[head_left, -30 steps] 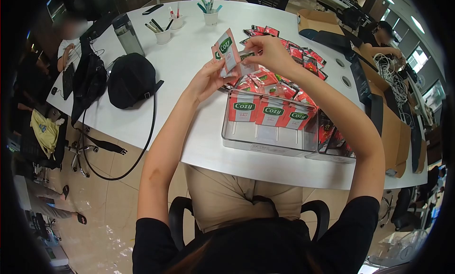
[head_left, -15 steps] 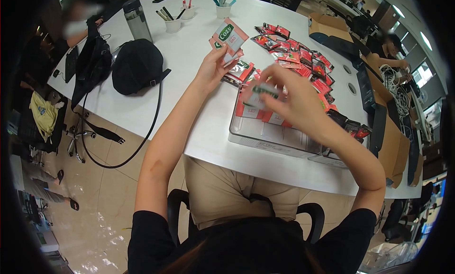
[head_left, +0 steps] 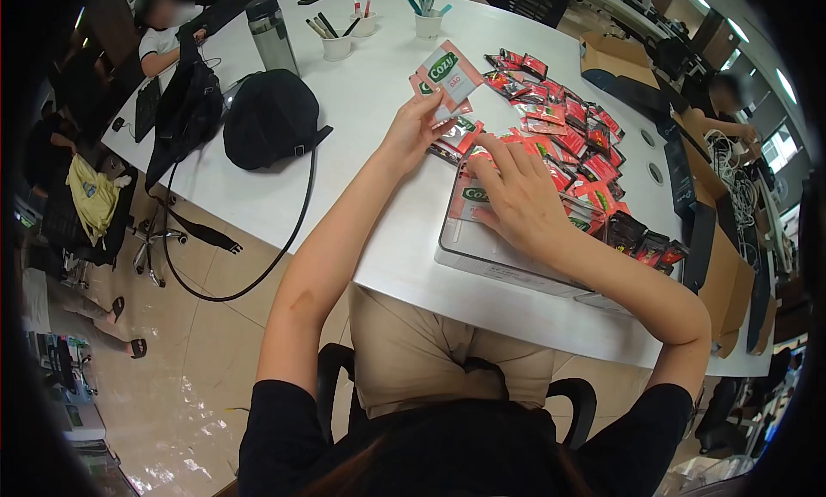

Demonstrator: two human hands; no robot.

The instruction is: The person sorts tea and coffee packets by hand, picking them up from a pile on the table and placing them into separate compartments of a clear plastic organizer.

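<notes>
1. Pinching a fan of Cozy sachets (head_left: pixel 447 69), the left hand (head_left: pixel 417 131) is holding them above the desk (head_left: pixel 361 92), grip clamped
2. The right hand (head_left: pixel 516 200) is resting flat, grip apart, fingers spread on the sachet row (head_left: pixel 475 193) standing in the clear tray (head_left: pixel 499 260)
3. More loose red sachets (head_left: pixel 568 123) are lying just beyond the tray

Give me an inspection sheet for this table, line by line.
Surface: white table, sachets spread over its far right.
Job's things: clear tray at the near edge with Cozy-labelled packs inside; loose red sachets behind it.
Clutter: black cap, black bag, bottle, pen cups, cardboard box.
Hands: left hand holds up Cozy sachets; right hand lies flat on a pack in the tray.
Cables: bag strap loops off the table edge; white cords far right.
Surroundings: a co-worker far left, another far right.
</notes>
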